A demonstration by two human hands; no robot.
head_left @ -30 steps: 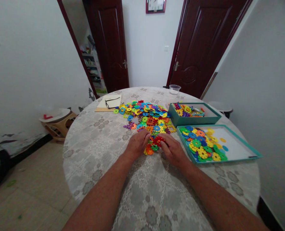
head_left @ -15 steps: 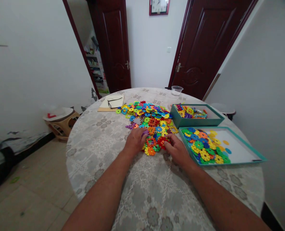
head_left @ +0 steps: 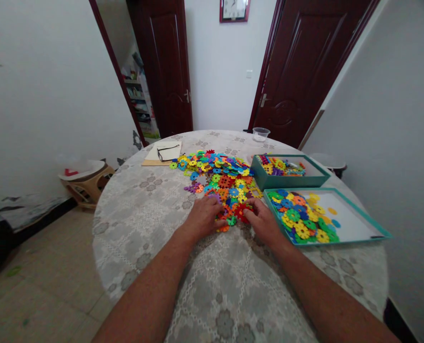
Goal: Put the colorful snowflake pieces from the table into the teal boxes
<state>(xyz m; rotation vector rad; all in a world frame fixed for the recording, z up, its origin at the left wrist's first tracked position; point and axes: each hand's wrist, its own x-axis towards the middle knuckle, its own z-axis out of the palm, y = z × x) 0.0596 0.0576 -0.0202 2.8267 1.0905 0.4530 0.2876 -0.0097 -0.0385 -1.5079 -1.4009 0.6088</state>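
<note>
A heap of colourful plastic gear-shaped building pieces [head_left: 223, 181] spreads over the middle of the table. At its near edge, my right hand [head_left: 263, 220] pinches a red gear-shaped piece [head_left: 241, 212] between thumb and fingers. My left hand [head_left: 205, 218] rests at the left of the same near edge, thumb and fingers apart around orange pieces, with no piece clearly held. Just beyond its knuckles lies a purple piece [head_left: 215, 196]. A small green piece [head_left: 232, 221] and an orange one [head_left: 223, 229] sit between the hands. Pieces under the left palm are hidden.
Right of the heap, a shallow teal-edged lid [head_left: 356, 209] holds more round pieces. Behind it stands a deeper teal box [head_left: 290, 181] with assembled-looking pieces. Glasses [head_left: 167, 153] lie on a notebook [head_left: 152, 157] at the back left; a clear plastic bowl [head_left: 261, 135] stands at the far edge.
My left hand has shifted slightly nearer and lower, its fingers moving off the purple piece toward the orange pieces. My right hand keeps the red piece in nearly the same place.
</note>
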